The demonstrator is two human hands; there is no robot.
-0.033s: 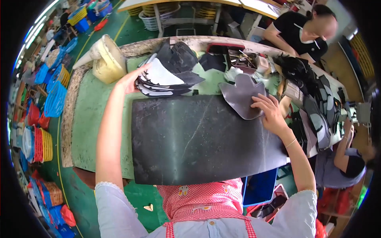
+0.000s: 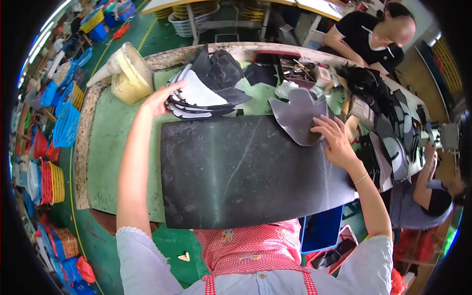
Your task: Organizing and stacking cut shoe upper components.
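Observation:
My left hand (image 2: 158, 102) grips the left edge of a stack of cut shoe-upper pieces (image 2: 204, 92), black with white faces, at the far side of the table. Its fingers lie along the stack's edge, and part of the hand is hidden there. With bent fingers, my right hand (image 2: 337, 142) holds the right edge of a grey, lobed cut piece (image 2: 297, 118). That piece overlaps the far right part of a large dark board (image 2: 255, 172). The thumb of my right hand is hard to make out.
A yellowed tub (image 2: 132, 81) stands at the far left of the green tabletop (image 2: 118, 162). Beyond the grey piece sits a red-edged tray of tools (image 2: 296, 71). Black pieces (image 2: 400, 132) pile up at right. A blue bin (image 2: 322, 231) is below; a person (image 2: 371, 37) sits across.

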